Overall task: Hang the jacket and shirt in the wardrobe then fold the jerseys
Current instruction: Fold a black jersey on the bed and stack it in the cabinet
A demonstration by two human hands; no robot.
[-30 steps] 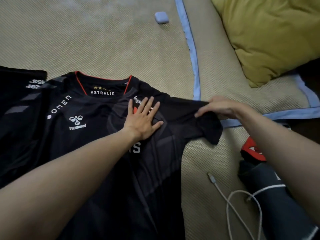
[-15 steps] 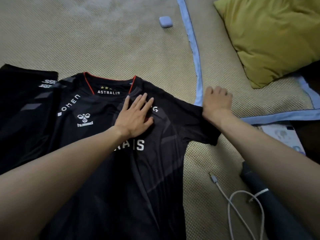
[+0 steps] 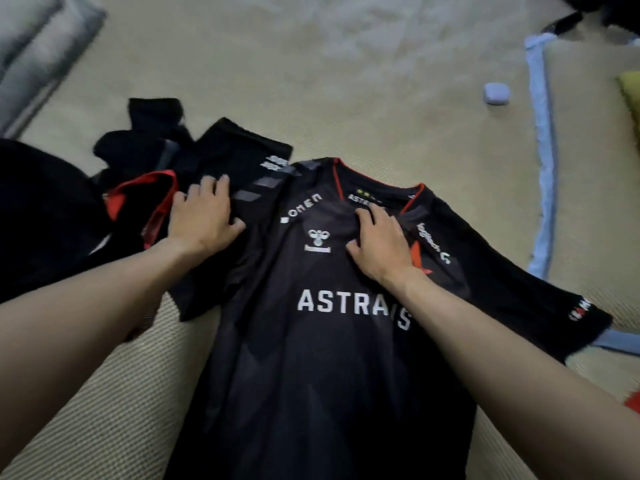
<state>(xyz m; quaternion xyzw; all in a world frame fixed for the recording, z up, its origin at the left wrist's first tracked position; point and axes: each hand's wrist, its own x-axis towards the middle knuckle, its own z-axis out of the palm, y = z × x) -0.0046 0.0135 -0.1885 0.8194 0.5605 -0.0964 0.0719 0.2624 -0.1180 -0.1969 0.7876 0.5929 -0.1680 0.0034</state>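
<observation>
A black jersey (image 3: 332, 368) with white lettering and red collar trim lies front-up on the beige mat (image 3: 311, 81). My left hand (image 3: 204, 216) rests flat on its left shoulder and sleeve, fingers spread. My right hand (image 3: 381, 244) presses on the chest just below the collar, fingers slightly bent on the cloth. The right sleeve (image 3: 540, 303) lies spread out to the right. A second black garment with red trim (image 3: 138, 202) lies bunched to the left of my left hand.
More dark clothing (image 3: 45, 216) is heaped at the far left. A small lilac case (image 3: 497, 93) sits on the mat at the upper right. A light blue mat border (image 3: 543, 150) runs down the right side, with a yellow cushion edge (image 3: 632, 88) beyond it.
The view swung left. My left hand moved from the chest to the left shoulder. My right hand left the right sleeve and came onto the chest below the collar.
</observation>
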